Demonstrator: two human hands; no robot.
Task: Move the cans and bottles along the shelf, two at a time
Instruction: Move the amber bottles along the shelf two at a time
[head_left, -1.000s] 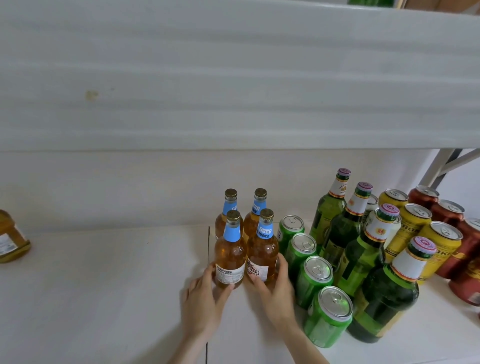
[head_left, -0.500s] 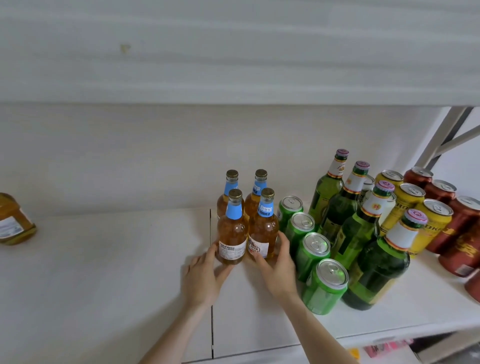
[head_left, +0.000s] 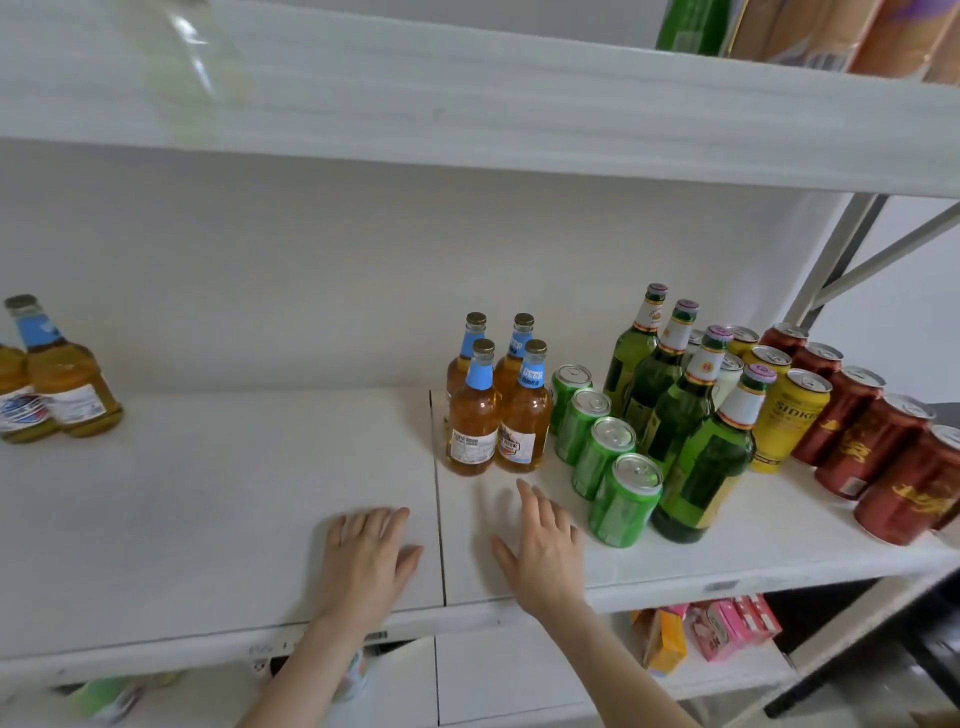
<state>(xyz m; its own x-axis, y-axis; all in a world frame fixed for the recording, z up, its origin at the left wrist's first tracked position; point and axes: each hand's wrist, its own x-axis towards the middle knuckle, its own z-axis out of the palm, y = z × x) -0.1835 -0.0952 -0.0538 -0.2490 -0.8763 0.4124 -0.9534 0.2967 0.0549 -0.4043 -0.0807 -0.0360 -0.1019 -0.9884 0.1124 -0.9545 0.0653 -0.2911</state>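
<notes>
Several amber bottles with blue neck labels (head_left: 493, 415) stand in a tight cluster at the middle of the white shelf (head_left: 208, 493). To their right stand a row of green cans (head_left: 602, 452), several green bottles (head_left: 691, 431), yellow cans (head_left: 787, 415) and red cans (head_left: 878, 447). Two more amber bottles (head_left: 57, 384) stand at the far left. My left hand (head_left: 369, 558) hovers flat and open near the shelf's front edge, holding nothing. Just in front of the amber cluster, my right hand (head_left: 540, 551) is also open and touches no bottle.
The upper shelf board (head_left: 467, 104) overhangs the bottles, with packages on top at the right. A seam (head_left: 436, 493) splits the shelf surface between my hands. Pink and orange boxes (head_left: 706, 631) sit on the shelf below. Bare shelf stretches between the two amber groups.
Both hands have let go of the two front amber bottles and drawn back toward the shelf's front edge. The view has pulled back, showing the far-left bottles.
</notes>
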